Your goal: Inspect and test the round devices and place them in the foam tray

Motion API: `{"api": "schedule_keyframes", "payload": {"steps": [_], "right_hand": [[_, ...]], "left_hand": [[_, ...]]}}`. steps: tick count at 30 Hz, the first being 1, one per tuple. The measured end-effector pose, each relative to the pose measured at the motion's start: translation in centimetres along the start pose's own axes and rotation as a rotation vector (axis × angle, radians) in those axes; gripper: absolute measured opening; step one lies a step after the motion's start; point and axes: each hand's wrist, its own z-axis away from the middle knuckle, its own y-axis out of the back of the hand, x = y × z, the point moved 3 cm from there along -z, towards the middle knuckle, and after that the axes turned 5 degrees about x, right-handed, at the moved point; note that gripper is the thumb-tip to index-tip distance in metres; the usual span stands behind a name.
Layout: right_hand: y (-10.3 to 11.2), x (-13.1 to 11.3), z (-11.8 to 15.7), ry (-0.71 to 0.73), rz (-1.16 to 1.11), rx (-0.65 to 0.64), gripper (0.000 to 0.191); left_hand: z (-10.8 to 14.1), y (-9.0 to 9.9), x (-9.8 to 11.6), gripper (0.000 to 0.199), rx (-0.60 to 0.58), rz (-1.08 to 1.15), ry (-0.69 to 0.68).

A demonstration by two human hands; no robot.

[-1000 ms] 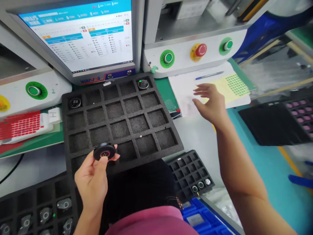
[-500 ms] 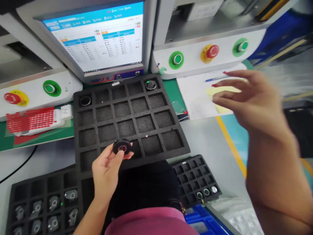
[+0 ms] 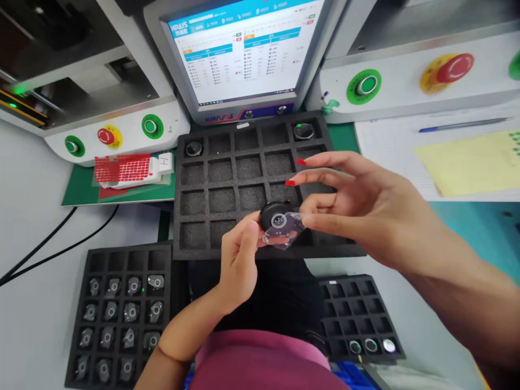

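Note:
Over the front of a black foam tray (image 3: 247, 189), my left hand (image 3: 241, 257) grips a round black device (image 3: 271, 215) by its edge. A clear plastic film (image 3: 286, 233) with a ring on it lies over the device's face and hangs off its lower right side. My right hand (image 3: 357, 206) pinches the film's right edge between thumb and index finger; its other fingers are spread. Two round pieces sit in the tray's back corners, one at the left (image 3: 194, 149) and one at the right (image 3: 304, 131).
Behind the tray stands a monitor (image 3: 247, 59), with button panels on both sides. A lower-left tray (image 3: 174, 271) holds several film-wrapped pieces; a lower-right tray (image 3: 349, 295) holds round ones. Red label sheets (image 3: 122, 169) lie left, a pen (image 3: 463, 125) and yellow paper (image 3: 475, 162) right.
My right hand has come left from above the papers to the device and now holds clear film at it. The view has shifted, showing more of the left side.

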Motion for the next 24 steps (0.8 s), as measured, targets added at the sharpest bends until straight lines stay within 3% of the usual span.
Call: {"api": "schedule_keyframes", "payload": {"steps": [6, 10, 20, 24], "right_hand": [[-1.2, 1.3, 0.9, 0.043, -0.122, 0.153, 0.054], [-1.9, 2.3, 1.2, 0.092, -0.184, 0.25, 0.054], [-2.3, 3.9, 1.1, 0.06, -0.194, 0.301, 0.055], [-2.5, 4.3, 1.2, 0.031, -0.226, 0.351, 0.054]], "left_hand": [[0.3, -0.4, -0.4, 0.038, 0.1, 0.161, -0.062], [0.6, -0.8, -0.5, 0.04, 0.102, 0.222, -0.141], [0.6, -0.4, -1.4, 0.043, 0.195, 0.222, -0.187], [0.6, -0.3, -1.5, 0.038, 0.182, 0.208, -0.222]]}}
